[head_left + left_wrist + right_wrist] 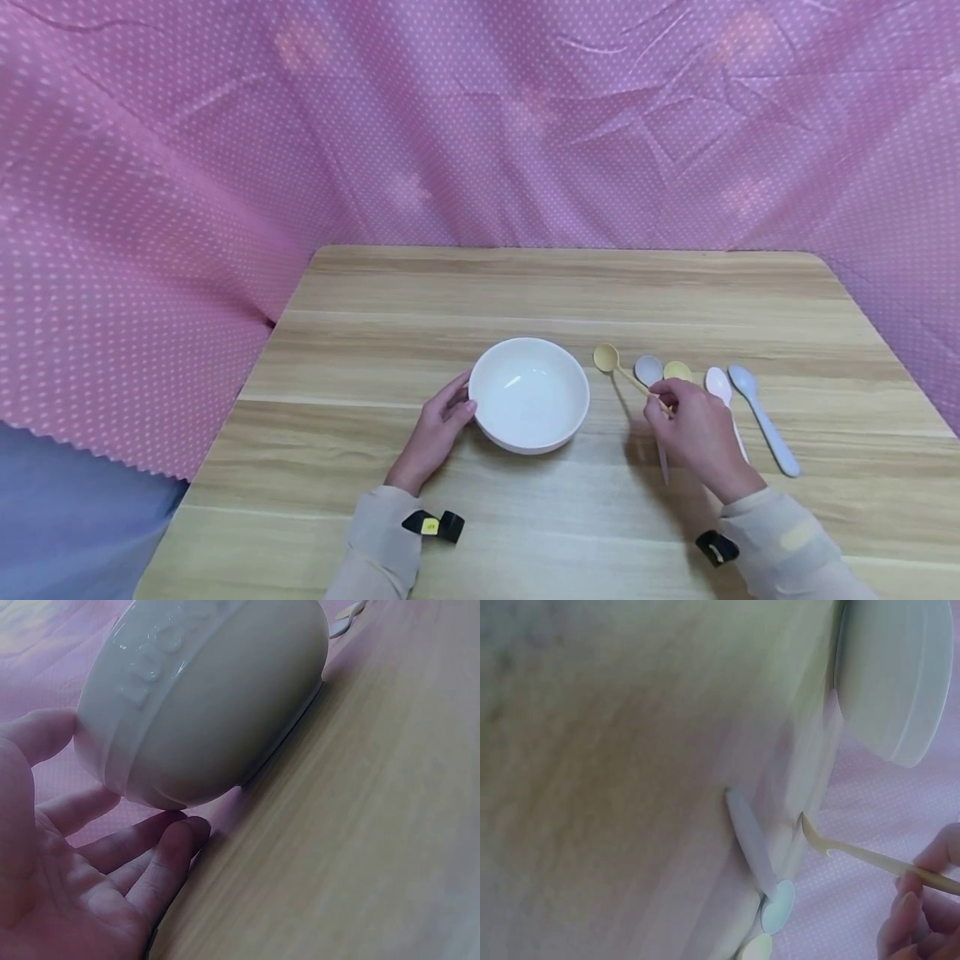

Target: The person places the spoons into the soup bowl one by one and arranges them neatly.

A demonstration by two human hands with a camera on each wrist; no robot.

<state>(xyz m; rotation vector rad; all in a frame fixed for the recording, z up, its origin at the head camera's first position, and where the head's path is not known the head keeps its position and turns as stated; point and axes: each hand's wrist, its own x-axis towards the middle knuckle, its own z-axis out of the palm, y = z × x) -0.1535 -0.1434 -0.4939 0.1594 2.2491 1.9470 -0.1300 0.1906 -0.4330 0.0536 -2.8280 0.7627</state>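
A white bowl (pixel 529 396) stands upright on the wooden table, with raised lettering on its outer wall in the left wrist view. My left hand (pixel 440 425) touches the bowl's left side, thumb and fingertips spread against the outer wall near the rim. To the bowl's right, my right hand (pixel 697 429) pinches the handle of a yellow spoon (pixel 606 357) between thumb and fingers. In the right wrist view this spoon (pixel 862 856) slants with its head down near the tabletop. A lilac spoon (pixel 648 370) and a second yellow spoon (pixel 677 371) lie partly hidden by the right hand.
A pale pink spoon (pixel 717 383) and a light blue spoon (pixel 765 421) lie side by side to the right of my right hand. Pink dotted cloth (pixel 525 125) hangs behind and beside the wooden table (pixel 525 287).
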